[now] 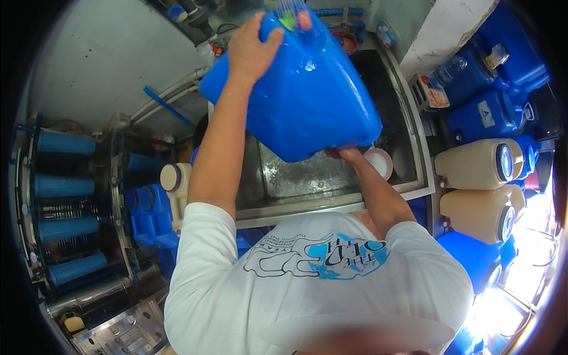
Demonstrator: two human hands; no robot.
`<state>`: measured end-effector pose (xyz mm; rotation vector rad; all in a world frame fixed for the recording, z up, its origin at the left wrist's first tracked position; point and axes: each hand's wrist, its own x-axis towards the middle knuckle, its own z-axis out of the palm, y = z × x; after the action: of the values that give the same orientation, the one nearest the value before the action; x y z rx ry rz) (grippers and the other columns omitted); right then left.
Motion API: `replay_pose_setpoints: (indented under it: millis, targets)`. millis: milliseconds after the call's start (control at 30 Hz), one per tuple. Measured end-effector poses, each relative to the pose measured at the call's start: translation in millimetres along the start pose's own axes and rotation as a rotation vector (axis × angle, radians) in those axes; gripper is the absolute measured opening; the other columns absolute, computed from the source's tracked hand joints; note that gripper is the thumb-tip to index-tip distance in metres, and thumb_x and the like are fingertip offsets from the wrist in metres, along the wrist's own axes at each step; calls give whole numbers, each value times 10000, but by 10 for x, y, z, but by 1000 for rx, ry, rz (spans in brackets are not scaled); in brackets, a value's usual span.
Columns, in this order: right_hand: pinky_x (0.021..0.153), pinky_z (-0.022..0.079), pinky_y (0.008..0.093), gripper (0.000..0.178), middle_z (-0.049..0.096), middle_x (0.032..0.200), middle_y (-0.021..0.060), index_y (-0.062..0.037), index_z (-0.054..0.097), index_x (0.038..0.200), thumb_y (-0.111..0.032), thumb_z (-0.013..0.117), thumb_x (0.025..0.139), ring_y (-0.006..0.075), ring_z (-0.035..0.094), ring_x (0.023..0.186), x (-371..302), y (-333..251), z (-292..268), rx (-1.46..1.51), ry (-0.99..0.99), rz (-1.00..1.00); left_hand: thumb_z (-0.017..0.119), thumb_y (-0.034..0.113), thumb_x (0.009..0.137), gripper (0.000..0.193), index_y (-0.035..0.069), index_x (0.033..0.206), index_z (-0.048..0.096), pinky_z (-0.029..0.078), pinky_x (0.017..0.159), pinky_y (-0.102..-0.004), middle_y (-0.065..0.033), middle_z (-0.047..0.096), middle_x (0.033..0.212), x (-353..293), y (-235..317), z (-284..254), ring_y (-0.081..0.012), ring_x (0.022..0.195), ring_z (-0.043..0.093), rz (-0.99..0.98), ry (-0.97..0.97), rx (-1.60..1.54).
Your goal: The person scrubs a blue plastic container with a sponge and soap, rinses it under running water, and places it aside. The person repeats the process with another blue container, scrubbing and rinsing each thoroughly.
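Observation:
A large, wet, blue plastic jug point(313, 89) is tilted above the metal sink point(307, 204). My left hand point(254, 53) is closed on its upper left part, thumb showing on the near side. Beneath the lower edge, my right hand point(343, 152) holds the jug from below, and most of its fingers are hidden. At the top of the jug, a green and pinkish patch point(293, 22) shows beside clear streaks; I cannot make out what it is. A round pink-rimmed bowl point(378, 164) sits in the sink near my right wrist.
Several blue filter housings point(65, 186) line the left side. A cream jug point(176, 183) stands left of the sink beside a blue container point(151, 213). On the right are cream jugs point(473, 163), blue jugs point(482, 115) and a clear bottle point(447, 72). White pipes point(171, 94) run along the wall.

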<state>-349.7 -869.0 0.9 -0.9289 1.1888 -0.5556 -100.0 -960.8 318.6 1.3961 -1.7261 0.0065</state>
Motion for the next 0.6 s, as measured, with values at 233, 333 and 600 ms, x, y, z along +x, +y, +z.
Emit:
replay_pose_setpoints:
  millis: [233, 333, 600]
  targets:
    - [642, 583, 306, 362, 722, 862, 89, -67, 640, 1096, -402, 528, 1018, 179, 710, 717, 12, -18, -116, -33, 49, -77, 704, 356, 823, 567, 29, 1275, 609, 498, 962, -443, -215, 664, 1199, 18, -80, -48, -379, 1098, 642, -74, 38, -171]
    - [641, 591, 298, 373, 719, 843, 89, -66, 645, 1092, -416, 543, 1014, 183, 715, 726, 133, 224, -205, -131, -48, -118, 700, 299, 853, 542, 9, 1298, 589, 506, 945, -394, -205, 668, 1196, -86, -113, -51, -323, 1091, 651, -7, 64, -54]
    - [640, 586, 289, 333, 720, 857, 84, -71, 646, 1106, -379, 563, 1012, 169, 709, 722, -10, 2, -247, -17, 15, -27, 707, 364, 820, 614, -4, 1297, 588, 453, 1023, -449, -212, 636, 1267, -65, 70, 235, -384, 1165, 594, 49, 11, 11]
